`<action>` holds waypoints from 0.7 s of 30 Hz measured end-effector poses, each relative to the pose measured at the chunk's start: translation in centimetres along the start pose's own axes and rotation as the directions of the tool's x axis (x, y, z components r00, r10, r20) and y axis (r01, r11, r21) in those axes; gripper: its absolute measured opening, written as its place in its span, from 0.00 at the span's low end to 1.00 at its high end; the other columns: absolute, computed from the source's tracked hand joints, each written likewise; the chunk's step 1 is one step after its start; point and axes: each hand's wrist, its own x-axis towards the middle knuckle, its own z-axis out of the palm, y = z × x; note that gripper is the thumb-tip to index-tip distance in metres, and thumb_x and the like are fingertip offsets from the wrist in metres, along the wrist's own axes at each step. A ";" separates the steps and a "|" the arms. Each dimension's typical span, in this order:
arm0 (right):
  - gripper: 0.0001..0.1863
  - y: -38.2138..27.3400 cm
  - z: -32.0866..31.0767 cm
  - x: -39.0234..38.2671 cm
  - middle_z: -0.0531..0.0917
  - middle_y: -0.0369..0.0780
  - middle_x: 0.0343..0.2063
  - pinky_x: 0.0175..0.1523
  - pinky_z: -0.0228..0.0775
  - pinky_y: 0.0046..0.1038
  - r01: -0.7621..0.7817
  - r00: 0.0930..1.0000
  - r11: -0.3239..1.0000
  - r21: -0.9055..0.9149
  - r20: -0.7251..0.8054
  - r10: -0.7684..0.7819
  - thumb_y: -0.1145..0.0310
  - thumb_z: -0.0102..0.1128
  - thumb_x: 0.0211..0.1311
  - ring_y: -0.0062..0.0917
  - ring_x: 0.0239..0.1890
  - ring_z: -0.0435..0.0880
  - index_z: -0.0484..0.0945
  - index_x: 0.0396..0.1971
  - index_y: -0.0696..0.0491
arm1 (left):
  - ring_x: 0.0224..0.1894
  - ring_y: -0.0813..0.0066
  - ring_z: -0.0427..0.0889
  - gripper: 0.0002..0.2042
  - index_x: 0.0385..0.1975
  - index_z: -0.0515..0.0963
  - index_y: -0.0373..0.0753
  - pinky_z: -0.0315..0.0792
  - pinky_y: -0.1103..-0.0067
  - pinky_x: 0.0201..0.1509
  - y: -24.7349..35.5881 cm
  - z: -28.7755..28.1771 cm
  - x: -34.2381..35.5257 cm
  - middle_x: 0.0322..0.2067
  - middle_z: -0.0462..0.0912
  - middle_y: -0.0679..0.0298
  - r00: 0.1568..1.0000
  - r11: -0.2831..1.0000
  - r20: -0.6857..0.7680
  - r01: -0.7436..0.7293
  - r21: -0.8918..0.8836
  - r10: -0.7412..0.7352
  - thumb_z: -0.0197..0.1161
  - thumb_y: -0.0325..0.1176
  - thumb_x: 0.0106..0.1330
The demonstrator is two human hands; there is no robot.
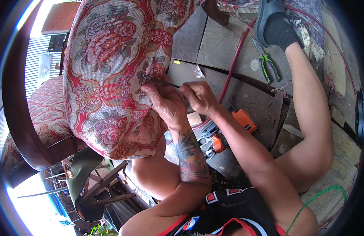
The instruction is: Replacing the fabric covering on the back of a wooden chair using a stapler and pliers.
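A chair cushion [101, 94] in red and cream floral upholstery stands tilted on the left. My left hand [168, 106], at the end of a tattooed forearm, is closed at the cushion's right edge around the front part of a thin dark metal tool [165, 82]. The tool's tip meets the fabric beside a printed rose. My right hand [199, 97] is closed in a fist on the tool's other end, hiding its handle, so its exact kind cannot be made out.
Pliers [266, 65] with green and black handles lie on the wooden floor [241, 51] near my foot. An orange power tool [243, 120] lies under my right forearm. A red hose [231, 72] crosses the boards. A dark wooden chair frame [22, 98] stands at far left.
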 end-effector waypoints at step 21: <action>0.10 3.7 -8.4 -7.3 0.81 0.44 0.45 0.61 0.71 0.39 -0.295 0.854 0.487 -0.822 0.001 0.520 0.66 0.62 0.63 0.39 0.54 0.78 0.89 0.35 0.53 | 0.61 0.66 0.77 0.24 0.58 0.75 0.35 0.67 0.66 0.73 -0.3 0.5 0.2 0.56 0.81 0.59 0.996 0.992 0.080 -0.025 -0.122 0.035 0.62 0.48 0.72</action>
